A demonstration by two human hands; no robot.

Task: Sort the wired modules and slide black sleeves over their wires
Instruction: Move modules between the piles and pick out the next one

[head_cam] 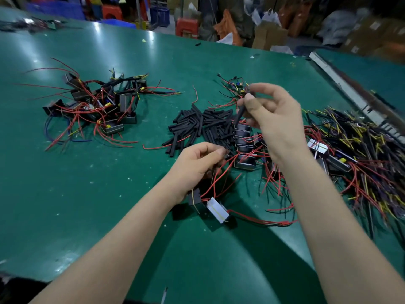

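I am sleeving: my right hand [270, 113] pinches a black sleeve [240, 112] above the sleeve pile [198, 126], while my left hand [198, 165] pinches the red wires [215, 178] of a module [218, 209] lying on the table [87, 172]. Next I judge the wire end must meet the sleeve's mouth.

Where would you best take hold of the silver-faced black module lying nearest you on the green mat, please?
Grip the silver-faced black module across its two long sides, coming down from above at its right end. It lies flat and slightly tilted, its red wires leave from the left end toward the left hand, and another black module crowds that side.
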